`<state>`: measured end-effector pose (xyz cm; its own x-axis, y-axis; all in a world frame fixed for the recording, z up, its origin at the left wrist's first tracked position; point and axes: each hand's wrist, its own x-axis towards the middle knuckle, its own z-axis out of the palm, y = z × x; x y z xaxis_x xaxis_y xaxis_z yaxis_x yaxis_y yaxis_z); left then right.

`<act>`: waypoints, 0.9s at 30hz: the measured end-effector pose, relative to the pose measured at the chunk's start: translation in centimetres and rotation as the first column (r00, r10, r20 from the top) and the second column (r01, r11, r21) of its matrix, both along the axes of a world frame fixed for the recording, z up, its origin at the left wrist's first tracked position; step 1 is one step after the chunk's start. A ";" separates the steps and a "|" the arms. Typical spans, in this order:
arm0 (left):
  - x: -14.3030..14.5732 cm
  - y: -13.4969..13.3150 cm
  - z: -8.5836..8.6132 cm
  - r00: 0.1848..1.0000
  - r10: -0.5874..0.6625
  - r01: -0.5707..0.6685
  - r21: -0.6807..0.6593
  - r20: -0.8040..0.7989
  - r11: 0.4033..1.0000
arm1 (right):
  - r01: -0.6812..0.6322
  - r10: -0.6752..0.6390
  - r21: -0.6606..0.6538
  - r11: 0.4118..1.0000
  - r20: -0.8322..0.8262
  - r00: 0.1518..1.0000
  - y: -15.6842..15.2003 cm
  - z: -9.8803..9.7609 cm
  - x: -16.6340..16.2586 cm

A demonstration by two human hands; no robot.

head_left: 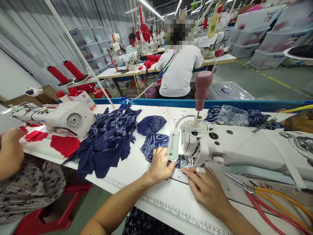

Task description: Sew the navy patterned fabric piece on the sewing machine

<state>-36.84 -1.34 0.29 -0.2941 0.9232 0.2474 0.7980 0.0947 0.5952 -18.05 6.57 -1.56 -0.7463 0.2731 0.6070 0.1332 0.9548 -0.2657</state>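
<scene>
- Head view: the left hand [160, 164], its grip spread flat, presses a navy patterned fabric piece [153, 143] onto the white counter [168, 195], just beside the white sewing machine [244, 147].
- The right hand [207, 189], its grip also spread, lies flat on the counter with its fingertips near the fabric.

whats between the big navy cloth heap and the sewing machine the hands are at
Head view: two cut pieces lie there, a plain navy piece and, nearer, a patterned blue piece that the left hand touches.
</scene>
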 end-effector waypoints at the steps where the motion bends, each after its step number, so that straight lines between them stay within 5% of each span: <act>1: 0.0 0.0 -0.1 0.999 0.003 -0.003 0.001 -0.036 1.000 | -0.002 0.001 0.007 1.000 0.025 1.000 0.1 -0.1 0.0; 27: 0.5 0.1 -0.4 1.000 0.022 -0.022 -0.086 0.000 0.996 | 0.019 -0.021 0.028 0.999 0.067 0.998 -0.3 -0.5 0.1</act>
